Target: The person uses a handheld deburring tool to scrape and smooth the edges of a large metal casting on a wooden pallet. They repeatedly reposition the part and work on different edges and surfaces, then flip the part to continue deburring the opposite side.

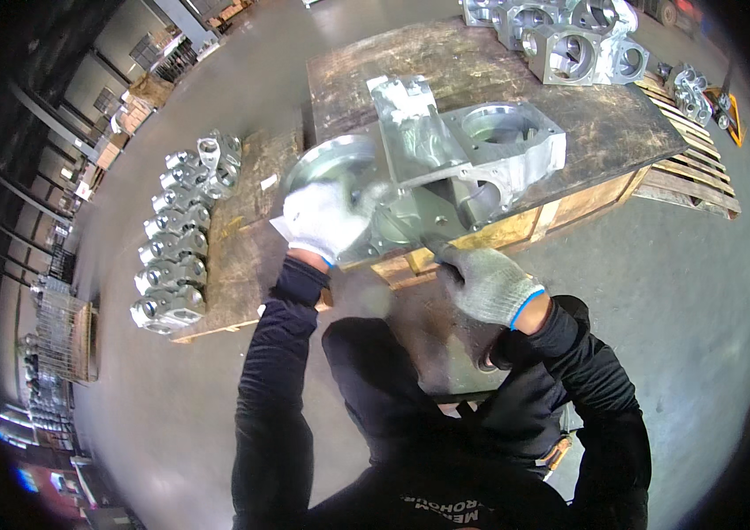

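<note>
At the far left, a wire cage is standing beyond a row of small silver castings, which are lining the outer edge of a low wooden board. The white-gloved left hand is lying over the near left part of the large silver casting; its fingers are showing blurred, so I cannot tell whether they are grasping the metal or only pressing on it. The large silver casting is resting along the near edge of a wooden crate, directly ahead of the person. Its long axis is running crosswise, from a wide round ring at the left, nearer end to a block with a 2nd round opening at the right, slightly farther end; its raised flat plate is pointing away from the person and a little to the left. The pale-gloved right hand is hanging just off the near edge with its fingers curling inward; I cannot tell whether it is gripping the thin dark shape at its fingertips. Farther right, more silver castings are clustering on the crate's far corner, a slatted pallet is lying beside the crate, and an orange frame is showing near the pallet's far side.
</note>
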A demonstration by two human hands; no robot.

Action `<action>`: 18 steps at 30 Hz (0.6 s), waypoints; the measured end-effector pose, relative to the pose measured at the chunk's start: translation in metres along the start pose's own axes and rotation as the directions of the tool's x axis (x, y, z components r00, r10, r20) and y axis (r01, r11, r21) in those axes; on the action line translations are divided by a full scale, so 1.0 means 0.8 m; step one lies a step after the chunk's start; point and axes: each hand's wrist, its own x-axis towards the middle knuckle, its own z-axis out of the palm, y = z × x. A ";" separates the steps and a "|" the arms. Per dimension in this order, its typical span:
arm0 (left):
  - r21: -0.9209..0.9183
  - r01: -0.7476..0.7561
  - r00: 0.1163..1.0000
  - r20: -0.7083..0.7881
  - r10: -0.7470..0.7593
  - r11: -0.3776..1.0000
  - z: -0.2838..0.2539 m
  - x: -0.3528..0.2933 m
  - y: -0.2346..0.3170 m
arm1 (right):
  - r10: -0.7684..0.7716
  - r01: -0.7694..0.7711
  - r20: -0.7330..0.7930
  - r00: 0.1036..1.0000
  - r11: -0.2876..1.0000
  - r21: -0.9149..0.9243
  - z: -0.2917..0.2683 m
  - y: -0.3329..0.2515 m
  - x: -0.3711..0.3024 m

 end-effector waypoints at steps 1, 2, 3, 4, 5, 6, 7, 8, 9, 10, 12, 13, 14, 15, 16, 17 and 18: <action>0.019 0.015 1.000 0.014 -0.015 1.000 -0.002 0.003 0.000 | 0.013 -0.013 0.003 1.000 1.000 0.014 -0.003 -0.001 0.003; 0.042 0.030 0.999 0.037 -0.031 0.999 -0.003 0.004 0.001 | 0.025 -0.026 0.015 1.000 0.999 0.028 -0.006 -0.002 0.002; 0.027 0.065 0.996 0.063 -0.066 0.998 -0.004 0.005 0.000 | -0.074 0.075 -0.025 0.997 0.996 0.047 -0.009 -0.003 0.001; -0.007 0.093 0.989 0.112 -0.091 0.996 -0.004 0.005 0.000 | -0.039 0.040 -0.018 0.999 0.999 0.033 -0.012 -0.004 -0.003; -0.041 0.076 0.992 0.103 -0.071 0.996 -0.004 0.006 -0.001 | -0.034 0.034 -0.003 0.999 0.999 0.032 -0.016 -0.005 -0.005; -0.026 0.075 0.989 0.129 -0.071 0.997 -0.004 0.006 -0.002 | -0.092 0.094 -0.031 0.995 0.993 0.068 -0.020 -0.006 -0.008; -0.027 0.058 0.989 0.141 -0.053 0.998 -0.004 0.005 -0.003 | -0.075 0.076 -0.012 0.997 0.994 0.078 -0.023 -0.008 -0.011; -0.008 0.059 0.986 0.154 -0.057 0.998 -0.005 0.004 -0.004 | 0.011 -0.014 0.060 0.998 0.999 0.049 -0.026 -0.010 -0.012; -0.053 0.021 0.994 0.110 -0.015 0.998 -0.005 0.003 -0.004 | 0.090 -0.093 0.103 0.991 0.995 0.023 -0.027 -0.014 -0.012; -0.046 0.028 0.994 0.108 -0.023 0.999 -0.005 0.003 -0.005 | 0.194 -0.192 0.141 0.971 0.981 -0.029 -0.029 -0.017 -0.010; -0.011 0.065 0.985 0.159 -0.063 0.998 -0.007 0.003 -0.005 | 0.058 -0.060 0.041 0.997 0.998 0.031 -0.026 -0.021 -0.001; 0.006 0.039 0.991 0.127 -0.039 0.999 -0.008 0.002 -0.005 | -0.007 0.007 -0.002 1.000 0.999 0.039 -0.022 -0.019 0.006; 0.017 0.021 0.991 0.131 -0.023 1.000 -0.009 0.004 -0.005 | -0.095 0.098 -0.048 0.994 0.993 0.067 -0.016 -0.018 0.014; 0.031 0.037 0.986 0.164 -0.042 0.999 -0.009 0.003 -0.005 | -0.130 0.138 -0.095 0.987 0.987 0.078 -0.009 -0.012 0.021; 0.046 0.052 0.979 0.197 -0.060 0.998 -0.009 0.004 -0.006 | -0.080 0.082 -0.064 0.995 0.996 0.029 0.000 -0.006 0.028; 0.067 0.101 0.959 0.258 -0.115 0.993 -0.008 0.003 -0.006 | -0.097 0.098 -0.048 0.994 0.995 0.012 0.008 0.005 0.032; 0.098 0.128 0.951 0.270 -0.150 0.987 -0.005 0.005 -0.007 | -0.161 0.162 -0.094 0.982 0.987 0.003 0.019 0.018 0.038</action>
